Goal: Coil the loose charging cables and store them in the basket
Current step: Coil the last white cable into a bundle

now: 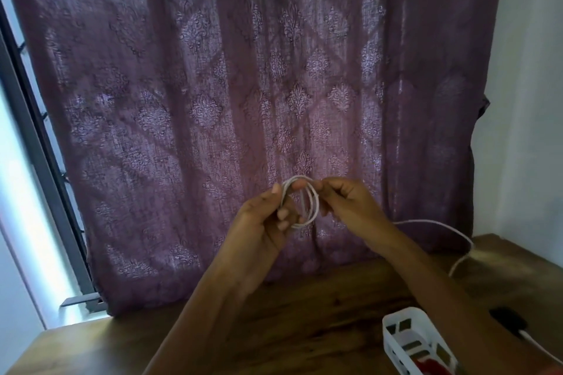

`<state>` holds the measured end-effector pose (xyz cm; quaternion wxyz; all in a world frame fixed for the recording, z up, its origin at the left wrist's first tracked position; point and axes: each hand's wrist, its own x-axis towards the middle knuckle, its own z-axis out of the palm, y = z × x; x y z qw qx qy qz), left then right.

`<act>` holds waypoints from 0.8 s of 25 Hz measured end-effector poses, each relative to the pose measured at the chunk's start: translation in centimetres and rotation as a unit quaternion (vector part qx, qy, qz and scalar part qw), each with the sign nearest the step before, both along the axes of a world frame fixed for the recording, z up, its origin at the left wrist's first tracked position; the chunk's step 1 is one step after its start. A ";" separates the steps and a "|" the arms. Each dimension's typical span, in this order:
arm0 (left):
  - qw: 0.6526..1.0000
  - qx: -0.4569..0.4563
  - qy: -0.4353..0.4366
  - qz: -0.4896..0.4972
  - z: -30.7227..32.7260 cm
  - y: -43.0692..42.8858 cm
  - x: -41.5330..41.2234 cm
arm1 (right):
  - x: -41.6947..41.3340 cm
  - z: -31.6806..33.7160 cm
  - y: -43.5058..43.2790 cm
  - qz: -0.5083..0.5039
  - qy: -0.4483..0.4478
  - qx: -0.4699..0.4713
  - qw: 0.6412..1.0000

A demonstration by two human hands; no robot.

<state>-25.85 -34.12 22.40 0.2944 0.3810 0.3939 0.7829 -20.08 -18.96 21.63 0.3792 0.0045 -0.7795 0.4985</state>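
Note:
I hold a white charging cable (pixel 313 207) up in front of the curtain, wound into a small coil of several loops. My left hand (pixel 268 219) grips the coil's left side, fingers curled through it. Pinching the top right of the coil is my right hand (pixel 347 201). The cable's loose tail (pixel 438 227) arcs from behind my right wrist down to the wooden table (pixel 304 313). A white slotted basket (pixel 408 341) stands on the table at the lower right, with something red inside.
A purple patterned curtain (pixel 243 85) hangs right behind the table. A black plug (pixel 508 321) with another white cable (pixel 542 350) lies beside the basket at the right edge. A window frame (pixel 39 161) runs down the left; a white wall is on the right.

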 end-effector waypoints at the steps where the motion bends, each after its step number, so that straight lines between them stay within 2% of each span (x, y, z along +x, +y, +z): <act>1: 1.000 0.012 -0.012 0.002 0.0 0.0 0.0 | -0.3 -0.9 -0.2 -0.008 -0.017 -0.013 1.000; 6: 0.996 0.079 -0.047 0.021 0.2 -0.1 -1.0 | -1.4 -6.1 -1.6 -0.008 -0.118 -0.047 0.992; 8: 0.995 0.056 -0.002 0.084 0.1 -0.4 -1.5 | -0.9 -7.1 -2.3 -0.046 -0.128 0.030 0.990; 10: 0.985 0.017 0.070 0.157 -0.3 -0.5 -1.6 | 0.0 -7.5 -3.1 -0.091 -0.122 0.147 0.977; 13: 0.956 -0.027 0.184 0.227 -1.5 -0.4 -1.9 | 1.2 -7.3 -4.4 -0.168 -0.051 0.326 0.929; 16: 0.908 -0.082 0.296 0.285 -2.7 -0.1 -2.5 | 1.6 -6.4 -4.3 -0.245 0.021 0.477 0.844; 18: 0.888 -0.117 0.337 0.291 -3.2 -0.2 -2.4 | 2.1 -4.7 -3.8 -0.274 0.094 0.505 0.813; 20: 0.903 -0.125 0.320 0.258 -3.3 -0.2 -1.9 | 2.8 -2.7 -3.1 -0.260 0.141 0.487 0.822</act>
